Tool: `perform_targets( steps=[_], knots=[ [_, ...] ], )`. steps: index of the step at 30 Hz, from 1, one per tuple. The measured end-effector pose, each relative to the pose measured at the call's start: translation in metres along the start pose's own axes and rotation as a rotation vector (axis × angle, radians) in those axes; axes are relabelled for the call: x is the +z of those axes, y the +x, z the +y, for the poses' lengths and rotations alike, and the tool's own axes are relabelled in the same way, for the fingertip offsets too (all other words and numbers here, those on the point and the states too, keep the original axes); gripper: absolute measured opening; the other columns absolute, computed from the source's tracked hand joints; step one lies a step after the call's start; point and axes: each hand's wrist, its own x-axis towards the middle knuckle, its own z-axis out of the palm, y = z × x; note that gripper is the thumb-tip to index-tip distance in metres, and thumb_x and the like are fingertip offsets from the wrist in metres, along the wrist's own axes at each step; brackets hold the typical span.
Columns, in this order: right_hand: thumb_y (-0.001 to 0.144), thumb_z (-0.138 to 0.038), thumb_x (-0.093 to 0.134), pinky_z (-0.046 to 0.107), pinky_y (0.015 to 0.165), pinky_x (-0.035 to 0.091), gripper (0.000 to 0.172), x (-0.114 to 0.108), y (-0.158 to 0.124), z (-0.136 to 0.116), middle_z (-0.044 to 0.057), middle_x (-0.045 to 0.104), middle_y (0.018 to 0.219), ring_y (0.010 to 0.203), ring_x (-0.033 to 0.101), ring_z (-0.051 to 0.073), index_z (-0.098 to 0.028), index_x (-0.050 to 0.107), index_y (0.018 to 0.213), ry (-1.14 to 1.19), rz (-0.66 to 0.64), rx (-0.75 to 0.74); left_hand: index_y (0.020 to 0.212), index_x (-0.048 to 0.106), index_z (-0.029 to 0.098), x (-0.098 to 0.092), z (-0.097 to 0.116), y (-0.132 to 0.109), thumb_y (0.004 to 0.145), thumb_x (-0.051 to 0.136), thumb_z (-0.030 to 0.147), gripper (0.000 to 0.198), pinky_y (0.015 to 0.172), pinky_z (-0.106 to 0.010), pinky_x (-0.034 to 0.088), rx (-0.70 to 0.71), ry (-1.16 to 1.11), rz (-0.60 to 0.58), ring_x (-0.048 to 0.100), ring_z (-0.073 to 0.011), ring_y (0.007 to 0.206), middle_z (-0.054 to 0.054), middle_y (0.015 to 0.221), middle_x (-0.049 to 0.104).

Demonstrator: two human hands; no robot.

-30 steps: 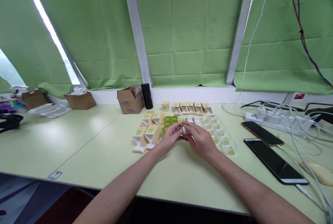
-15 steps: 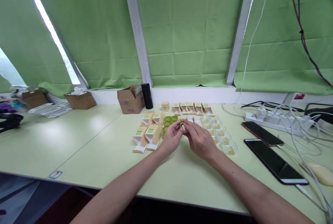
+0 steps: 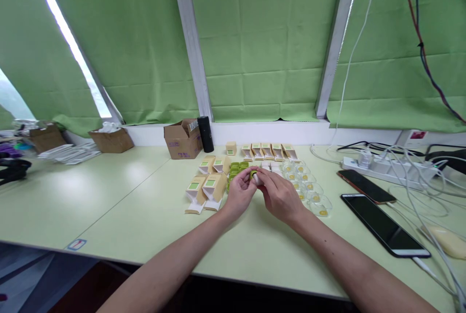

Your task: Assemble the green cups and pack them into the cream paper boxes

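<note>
I find the left hand grasping a small green piece and the right hand pinching a white piece against it, the pair held between the fingertips, near the green cups and clear containers. I judge the step to be joining the two; fingers hide whether they are seated. The next move, in my assessment, calls for square alignment and light pressure.
</note>
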Motion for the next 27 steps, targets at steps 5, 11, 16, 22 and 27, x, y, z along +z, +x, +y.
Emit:
perform_targets(
  steps=[5,11,16,22,27],
  knots=[
    [0.104,-0.016,0.053,0.046,0.098,0.065,0.043,0.0007,-0.0050,0.0032,0.018,0.073,0.132,0.119,0.073,0.030,-0.018,0.058,0.146,0.028,-0.019,0.026,0.133,0.068,0.016,-0.0045,0.0040,-0.0028,0.088,0.080,0.043,0.055,0.111,-0.042,0.053,-0.050,-0.029,-0.081,0.063,-0.0314,0.132,-0.017,0.140,0.068],
    [0.105,-0.014,0.049,0.043,0.094,0.066,0.038,0.0017,-0.0071,0.0026,0.018,0.073,0.131,0.117,0.073,0.030,-0.017,0.062,0.141,0.002,-0.067,0.037,0.135,0.066,0.016,-0.0066,0.0014,-0.0028,0.084,0.086,0.045,0.063,0.116,-0.045,0.049,-0.047,0.006,-0.144,0.062,-0.0327,0.134,-0.019,0.141,0.066],
    [0.104,-0.014,0.050,0.042,0.088,0.067,0.034,0.0040,-0.0062,0.0000,0.018,0.074,0.128,0.110,0.076,0.030,-0.015,0.065,0.135,-0.040,-0.042,0.028,0.132,0.067,0.015,-0.0066,-0.0027,-0.0001,0.082,0.086,0.048,0.062,0.116,-0.046,0.050,-0.050,0.027,-0.129,0.063,-0.0317,0.132,-0.019,0.138,0.068],
    [0.103,-0.012,0.050,0.043,0.091,0.067,0.039,0.0044,-0.0060,-0.0002,0.018,0.074,0.129,0.112,0.076,0.029,-0.017,0.063,0.139,-0.033,-0.053,0.039,0.132,0.067,0.015,-0.0054,-0.0002,-0.0019,0.084,0.085,0.046,0.060,0.115,-0.043,0.050,-0.047,0.025,-0.114,0.064,-0.0300,0.131,-0.018,0.137,0.069],
    [0.103,-0.011,0.050,0.044,0.091,0.067,0.040,0.0055,-0.0065,0.0004,0.018,0.074,0.129,0.111,0.076,0.030,-0.017,0.063,0.140,-0.038,-0.054,0.044,0.131,0.068,0.016,-0.0035,0.0019,-0.0023,0.085,0.085,0.043,0.056,0.114,-0.043,0.051,-0.048,0.023,-0.112,0.065,-0.0291,0.128,-0.016,0.133,0.071]
  ],
)
